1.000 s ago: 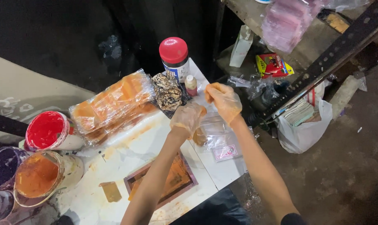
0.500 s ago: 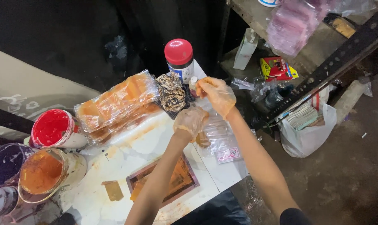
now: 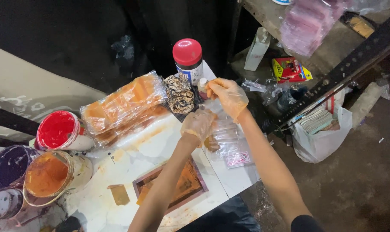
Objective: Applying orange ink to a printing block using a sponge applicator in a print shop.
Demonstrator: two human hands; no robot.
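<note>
Head view: gloved right hand (image 3: 228, 96) grips small bottle (image 3: 202, 87), arm outstretched.

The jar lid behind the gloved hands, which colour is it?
Red: the round lid sits on a dark jar, clearest in the head view.

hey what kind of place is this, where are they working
Probably a small screen-printing workshop. Open tubs of red ink and orange ink stand on a stained white table, beside a framed printing screen and stacked clear bags.
</note>
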